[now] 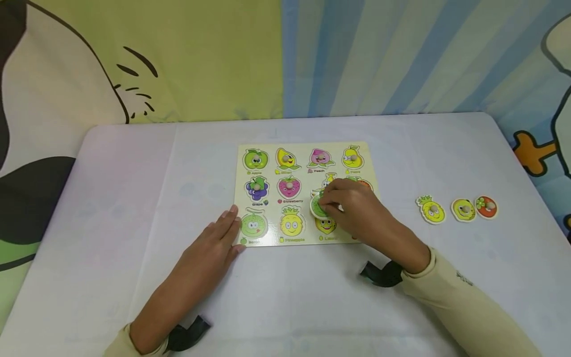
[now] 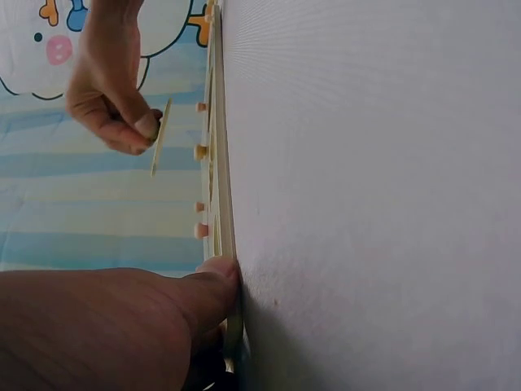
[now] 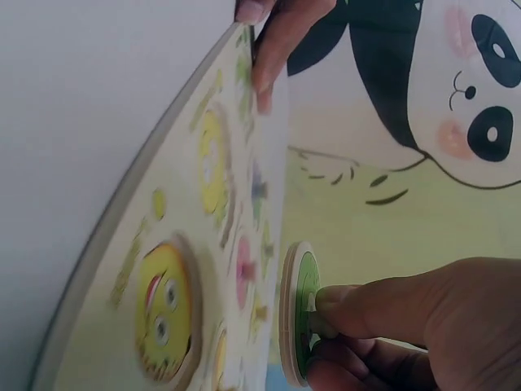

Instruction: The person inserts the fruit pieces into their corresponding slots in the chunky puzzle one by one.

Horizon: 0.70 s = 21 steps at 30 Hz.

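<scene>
right hand (image 1: pixel 359 208) pinches round green piece (image 1: pixel 318 208) above board (image 1: pixel 273 171), just 4 o'clock of centre. left hand (image 1: pixel 209 243): fingers straight, against board's 8 o'clock edge. step seems carrying; next likely calls for aligning piece over melon slot (image 1: pixel 254 226), 8 o'clock, lowering.

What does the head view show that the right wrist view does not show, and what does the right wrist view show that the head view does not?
Only head: the loose pineapple piece, round yellow piece and red piece on the table.
Only right wrist: the backdrop panda's eyes and nose.
Both: the puzzle board, the left hand touching it, and the right hand pinching a green piece.
</scene>
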Motion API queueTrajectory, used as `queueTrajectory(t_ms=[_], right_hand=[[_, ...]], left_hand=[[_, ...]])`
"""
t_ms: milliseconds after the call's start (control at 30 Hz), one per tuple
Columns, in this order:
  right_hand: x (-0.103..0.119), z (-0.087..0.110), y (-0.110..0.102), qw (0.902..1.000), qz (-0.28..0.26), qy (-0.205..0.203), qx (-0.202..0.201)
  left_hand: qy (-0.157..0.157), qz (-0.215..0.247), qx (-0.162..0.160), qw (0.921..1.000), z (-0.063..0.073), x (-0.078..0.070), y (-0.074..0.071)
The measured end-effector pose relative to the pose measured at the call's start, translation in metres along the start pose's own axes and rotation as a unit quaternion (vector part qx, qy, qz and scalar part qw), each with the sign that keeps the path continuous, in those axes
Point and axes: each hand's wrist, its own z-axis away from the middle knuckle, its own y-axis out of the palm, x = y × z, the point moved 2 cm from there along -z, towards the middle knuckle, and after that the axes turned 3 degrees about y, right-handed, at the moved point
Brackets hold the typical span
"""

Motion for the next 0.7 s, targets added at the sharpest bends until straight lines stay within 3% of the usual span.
queueTrajectory(t_ms=[700], right_hand=[[0.043, -0.031, 0.023, 0.9982, -0.039, -0.046, 0.005]], left_hand=[[0.006, -0.014, -0.005, 0.9999, -0.001, 0.001, 0.0]])
